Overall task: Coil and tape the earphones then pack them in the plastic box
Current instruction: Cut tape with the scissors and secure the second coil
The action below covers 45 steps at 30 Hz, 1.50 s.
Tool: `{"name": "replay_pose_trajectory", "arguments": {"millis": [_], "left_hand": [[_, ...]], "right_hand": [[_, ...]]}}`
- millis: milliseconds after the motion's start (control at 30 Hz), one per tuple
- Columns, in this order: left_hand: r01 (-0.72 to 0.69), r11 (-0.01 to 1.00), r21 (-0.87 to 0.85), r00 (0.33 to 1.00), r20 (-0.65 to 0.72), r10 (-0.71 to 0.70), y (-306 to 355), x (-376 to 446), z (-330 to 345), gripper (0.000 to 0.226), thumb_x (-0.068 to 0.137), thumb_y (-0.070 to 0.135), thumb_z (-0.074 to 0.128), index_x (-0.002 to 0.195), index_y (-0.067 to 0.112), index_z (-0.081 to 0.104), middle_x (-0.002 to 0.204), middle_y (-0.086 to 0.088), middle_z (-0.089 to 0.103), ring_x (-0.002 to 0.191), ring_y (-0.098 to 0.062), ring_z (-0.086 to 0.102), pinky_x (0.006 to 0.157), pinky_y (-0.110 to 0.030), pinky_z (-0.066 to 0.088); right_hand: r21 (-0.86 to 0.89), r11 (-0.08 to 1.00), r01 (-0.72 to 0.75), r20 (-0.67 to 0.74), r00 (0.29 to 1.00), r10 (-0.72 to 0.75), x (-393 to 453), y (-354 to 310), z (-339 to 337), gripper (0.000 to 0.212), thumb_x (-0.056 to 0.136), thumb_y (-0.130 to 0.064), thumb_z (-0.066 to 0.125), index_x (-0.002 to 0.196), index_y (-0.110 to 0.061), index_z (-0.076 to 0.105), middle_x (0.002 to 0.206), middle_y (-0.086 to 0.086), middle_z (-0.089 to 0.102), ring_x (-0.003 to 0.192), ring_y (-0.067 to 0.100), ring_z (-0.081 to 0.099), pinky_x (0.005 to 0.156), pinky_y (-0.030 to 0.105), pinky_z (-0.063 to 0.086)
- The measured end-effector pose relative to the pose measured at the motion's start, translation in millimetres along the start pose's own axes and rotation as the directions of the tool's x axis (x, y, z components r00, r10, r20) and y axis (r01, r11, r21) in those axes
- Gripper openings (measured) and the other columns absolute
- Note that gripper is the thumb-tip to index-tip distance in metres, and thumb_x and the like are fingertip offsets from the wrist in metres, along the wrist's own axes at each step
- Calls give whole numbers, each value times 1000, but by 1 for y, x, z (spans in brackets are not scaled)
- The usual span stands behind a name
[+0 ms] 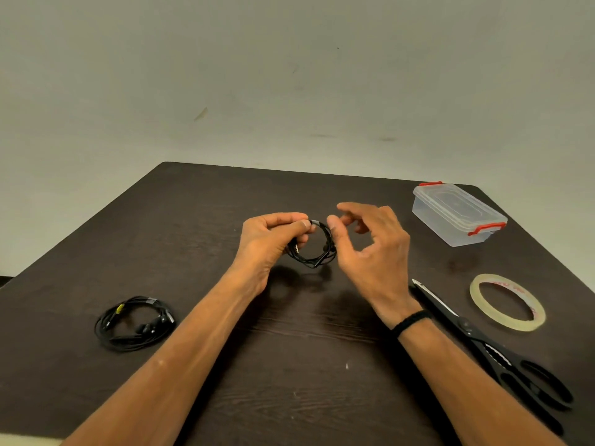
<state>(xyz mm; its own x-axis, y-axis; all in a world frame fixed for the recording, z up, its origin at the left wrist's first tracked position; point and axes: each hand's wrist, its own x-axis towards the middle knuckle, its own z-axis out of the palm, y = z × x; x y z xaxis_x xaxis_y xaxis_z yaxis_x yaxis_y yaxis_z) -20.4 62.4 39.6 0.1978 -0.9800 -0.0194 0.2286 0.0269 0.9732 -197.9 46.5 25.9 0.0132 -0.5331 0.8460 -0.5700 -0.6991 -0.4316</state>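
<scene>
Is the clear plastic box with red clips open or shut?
Shut: the clear plastic box has its lid seated flat, and both red clips sit at the lid's ends.

No words or numbers can be read. The tape roll [507, 303], at the right of the picture, has red print inside its ring, too blurry to read.

Centre of the frame, above the table [225, 201], the left hand [269, 239] pinches the coiled earphones [314, 249], with the right hand [370, 249] just beside the coil on its right. Down at lower left a second coil of earphones [133, 323] lies on the table, well apart from the hands. Over on the right, the plastic box [457, 214] sits highest, the tape roll [507, 302] below it, and the scissors [489, 349] run diagonally between the right wrist and the tape roll.
</scene>
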Motion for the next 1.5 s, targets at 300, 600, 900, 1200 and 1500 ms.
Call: {"name": "replay_pose_trajectory", "arguments": {"millis": [300, 600, 900, 1200, 1500], "left_hand": [[-17, 995, 101, 998, 61, 11, -2, -3, 5, 19, 86, 6, 82, 104, 3, 79, 93, -15, 81, 76, -14, 72, 85, -32, 62], [-111, 956, 270, 993, 54, 100, -2, -5, 6, 14, 85, 7, 83, 98, 9, 82, 86, -12, 81, 73, -12, 74, 82, -30, 63], [-169, 924, 342, 985, 78, 151, -3, -10, 14, 13, 84, 12, 85, 96, 15, 83, 80, -9, 81, 82, -23, 80, 93, -44, 63], [-181, 929, 323, 980, 135, 144, 3, -11, 11, 14, 86, 14, 84, 99, 14, 82, 83, -8, 81, 83, -21, 80, 88, -33, 63], [-253, 909, 331, 966, 146, 215, -3, 2, 1, 11, 89, 16, 81, 100, 16, 81, 85, -9, 80, 78, -16, 75, 83, -32, 62]], "right_hand": [[79, 990, -113, 306, 948, 84, 2, 11, 2, 17, 100, -20, 74, 113, -16, 82, 106, -7, 79, 99, 1, 72, 90, 21, 58], [-32, 999, -31, 364, 931, 40, 3, 8, -1, 19, 88, -15, 77, 106, -20, 81, 97, -7, 78, 87, 7, 72, 82, 33, 61], [-292, 955, 59, 307, 951, 35, 1, 11, 0, 11, 87, -27, 76, 98, -24, 77, 91, -6, 74, 86, 21, 66, 66, 39, 57], [-348, 934, 76, 259, 966, 19, 2, 7, 6, 14, 85, -22, 78, 89, -20, 64, 85, -4, 63, 82, 17, 54, 58, 30, 44], [213, 783, -584, 529, 743, 410, 11, 12, -4, 34, 87, -10, 83, 117, -23, 74, 91, -5, 80, 87, 8, 77, 86, 25, 61]]}}
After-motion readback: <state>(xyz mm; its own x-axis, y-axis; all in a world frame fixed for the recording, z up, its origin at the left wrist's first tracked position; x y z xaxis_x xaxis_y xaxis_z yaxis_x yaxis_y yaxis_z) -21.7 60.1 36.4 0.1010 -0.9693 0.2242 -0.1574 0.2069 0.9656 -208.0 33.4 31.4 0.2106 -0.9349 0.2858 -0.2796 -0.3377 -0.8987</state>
